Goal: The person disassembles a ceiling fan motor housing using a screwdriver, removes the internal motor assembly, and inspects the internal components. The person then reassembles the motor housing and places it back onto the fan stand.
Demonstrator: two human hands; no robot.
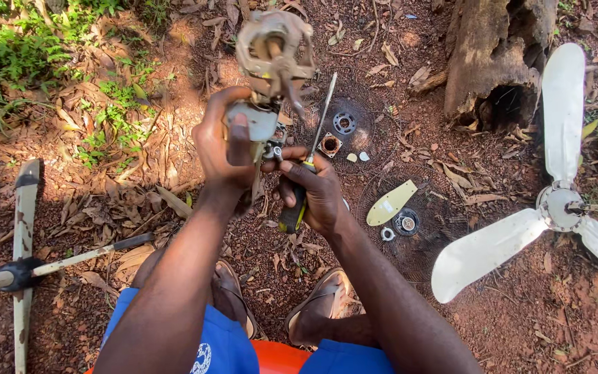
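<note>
gripping fan motor [271,69] in left hand [223,142], screwdriver [309,156] in right hand [316,190]

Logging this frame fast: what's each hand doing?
Left hand: closed, holding the fan motor assembly.
Right hand: closed on the screwdriver.

Dappled daylight falls across the ground, bright patches left of the tree stump [496,62] and deep shade at its hollow. The white fan blades [562,208] below the stump glare hard. Focus is sharp mid-frame; the edges bend outward slightly.
</note>
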